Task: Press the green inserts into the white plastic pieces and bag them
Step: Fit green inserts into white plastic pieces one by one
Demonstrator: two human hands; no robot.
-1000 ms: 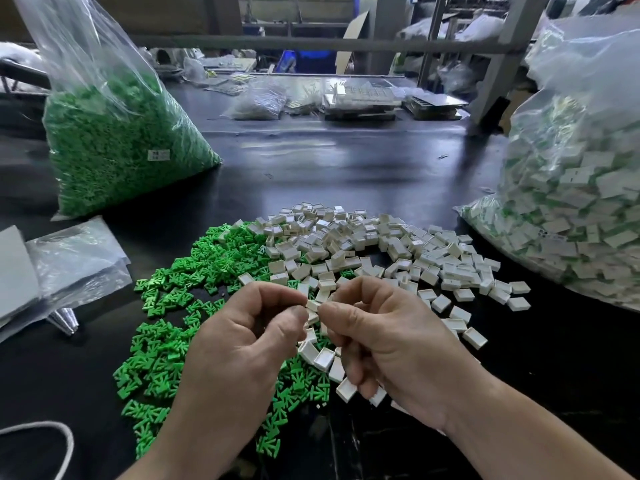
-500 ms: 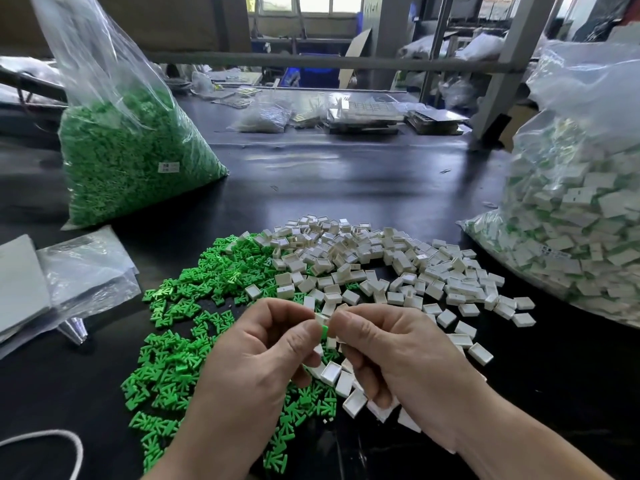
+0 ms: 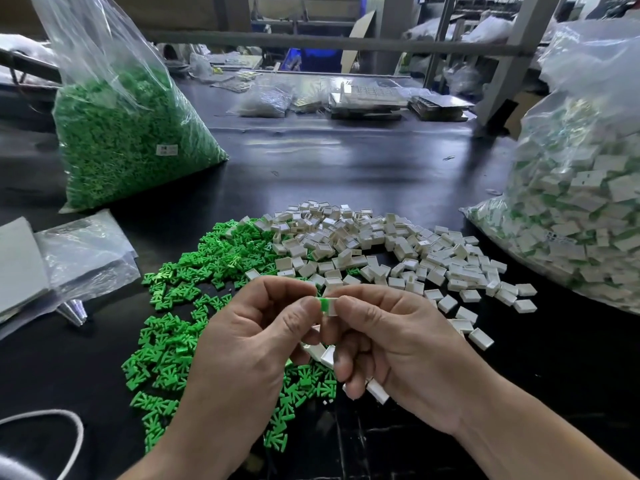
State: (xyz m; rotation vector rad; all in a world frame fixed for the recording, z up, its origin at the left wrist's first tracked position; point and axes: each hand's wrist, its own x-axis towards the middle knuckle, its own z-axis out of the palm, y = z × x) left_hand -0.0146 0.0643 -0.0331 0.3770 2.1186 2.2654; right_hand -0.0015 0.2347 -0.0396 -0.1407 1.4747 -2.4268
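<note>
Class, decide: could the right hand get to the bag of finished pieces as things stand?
Probably yes: the bag of finished pieces lies on the right hand's side with only bare table between, though that hand is busy pinching a white piece.

Table point(image 3: 346, 161) layout: insert pile point(image 3: 180, 341) near-left, plastic-piece pile point(image 3: 381, 251) butting it on the right and running behind. Insert bag point(image 3: 131, 143) back-left, flat bags point(image 3: 83, 254) in front of it at the left edge. Bag of filled pieces point(image 3: 581, 209) far right. Left hand point(image 3: 242, 341) and right hand point(image 3: 398, 344) over the piles' near edge, one piece point(image 3: 327, 304) pinched between them. Trays point(image 3: 367, 102) at the back.
</note>
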